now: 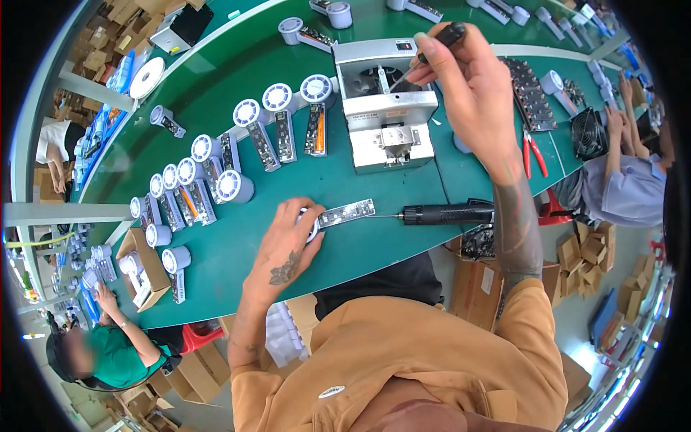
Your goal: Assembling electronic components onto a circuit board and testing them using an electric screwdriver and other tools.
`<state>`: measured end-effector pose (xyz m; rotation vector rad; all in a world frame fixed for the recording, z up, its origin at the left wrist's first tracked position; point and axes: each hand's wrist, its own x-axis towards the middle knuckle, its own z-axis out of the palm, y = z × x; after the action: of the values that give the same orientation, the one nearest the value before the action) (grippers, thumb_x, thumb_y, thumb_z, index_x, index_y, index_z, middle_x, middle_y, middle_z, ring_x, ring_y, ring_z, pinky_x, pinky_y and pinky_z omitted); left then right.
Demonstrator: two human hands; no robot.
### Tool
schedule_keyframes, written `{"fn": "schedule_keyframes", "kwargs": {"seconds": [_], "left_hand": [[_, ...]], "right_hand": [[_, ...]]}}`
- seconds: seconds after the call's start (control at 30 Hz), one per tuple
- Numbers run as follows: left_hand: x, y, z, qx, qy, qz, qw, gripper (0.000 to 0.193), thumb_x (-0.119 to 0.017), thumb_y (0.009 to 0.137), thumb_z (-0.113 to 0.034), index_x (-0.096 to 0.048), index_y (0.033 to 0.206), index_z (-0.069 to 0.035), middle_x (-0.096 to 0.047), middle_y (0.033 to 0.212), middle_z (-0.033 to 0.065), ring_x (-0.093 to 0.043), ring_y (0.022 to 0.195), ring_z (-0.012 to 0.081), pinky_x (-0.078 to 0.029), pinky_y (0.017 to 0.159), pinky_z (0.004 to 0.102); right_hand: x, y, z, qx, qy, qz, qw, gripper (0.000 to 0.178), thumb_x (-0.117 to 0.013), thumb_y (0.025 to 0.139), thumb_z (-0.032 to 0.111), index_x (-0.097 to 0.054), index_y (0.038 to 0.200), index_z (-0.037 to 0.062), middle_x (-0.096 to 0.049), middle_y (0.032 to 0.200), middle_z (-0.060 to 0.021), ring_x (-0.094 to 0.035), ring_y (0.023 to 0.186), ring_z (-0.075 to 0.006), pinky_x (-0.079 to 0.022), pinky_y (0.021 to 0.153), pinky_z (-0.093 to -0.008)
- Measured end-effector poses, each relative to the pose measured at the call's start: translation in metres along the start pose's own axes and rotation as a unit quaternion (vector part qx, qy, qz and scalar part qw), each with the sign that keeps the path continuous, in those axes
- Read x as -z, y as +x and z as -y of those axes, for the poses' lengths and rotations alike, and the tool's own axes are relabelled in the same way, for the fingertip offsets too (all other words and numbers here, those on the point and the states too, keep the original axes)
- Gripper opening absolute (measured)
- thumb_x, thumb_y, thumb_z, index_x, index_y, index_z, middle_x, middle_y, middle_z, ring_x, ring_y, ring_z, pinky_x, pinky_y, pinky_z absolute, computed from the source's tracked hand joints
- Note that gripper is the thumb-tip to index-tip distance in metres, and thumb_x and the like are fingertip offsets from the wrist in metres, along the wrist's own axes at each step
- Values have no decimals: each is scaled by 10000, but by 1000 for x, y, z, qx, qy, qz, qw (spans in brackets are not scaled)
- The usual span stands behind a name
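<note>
My left hand [286, 241] is closed around the round head of a handheld fan-like unit [347, 212], which lies on the green table with its open handle and board pointing right. My right hand [471, 93] is raised over a silver screw feeder [392, 104], gripping a screwdriver by its black handle [452, 33]. Its thin shaft slants down into the open top of the feeder. A black electric screwdriver [446, 214] lies to the right of the unit, its bit close to the handle's end.
Several similar white-headed units [277, 97] stand in a curved row at left. A cardboard box [147, 270] holds white parts. Red-handled pliers [533, 155], a tray of dark parts [531, 93] and a black fan [589, 133] lie at right. Co-workers sit at both sides.
</note>
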<state>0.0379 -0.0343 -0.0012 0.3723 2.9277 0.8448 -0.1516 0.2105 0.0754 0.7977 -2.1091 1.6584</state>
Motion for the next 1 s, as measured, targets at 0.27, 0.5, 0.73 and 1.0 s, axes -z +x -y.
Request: {"fn": "schedule_keyframes", "kwargs": {"seconds": [0.27, 0.5, 0.73, 1.0], "left_hand": [[-6, -8, -1, 41, -4, -30, 999, 390, -726, 836, -71, -602, 1205, -65, -516, 1178, 147, -554, 1082, 358, -493, 897, 426], [-7, -7, -3, 57, -30, -41, 997, 384, -719, 849, -93, -603, 1212, -53, -516, 1182, 159, -553, 1100, 370, -481, 920, 431], [-8, -9, -5, 64, -35, -39, 997, 390, -722, 851, -102, -602, 1219, -51, -518, 1198, 162, -562, 1096, 376, -481, 924, 426], [-4, -8, -11, 68, -82, -61, 992, 542, -734, 835, -61, -541, 1341, -65, -530, 1208, 154, -579, 1061, 363, -506, 882, 422]], "right_hand": [[3, -8, -19, -48, -6, 3, 999, 184, -599, 1007, 155, -580, 1013, -28, -695, 764, -96, -695, 708, -133, -553, 652, -267], [9, -5, -11, -57, 119, -26, 991, 217, -593, 1015, 177, -580, 1017, -40, -675, 786, -100, -691, 719, -141, -559, 642, -266], [11, -6, -15, -83, 64, -2, 994, 243, -601, 1010, 213, -571, 993, -28, -675, 771, -105, -693, 686, -148, -551, 626, -265], [23, 14, 2, -35, -101, 87, 990, 272, -666, 954, 222, -609, 889, -37, -613, 688, -80, -500, 591, -122, -430, 553, -297]]}}
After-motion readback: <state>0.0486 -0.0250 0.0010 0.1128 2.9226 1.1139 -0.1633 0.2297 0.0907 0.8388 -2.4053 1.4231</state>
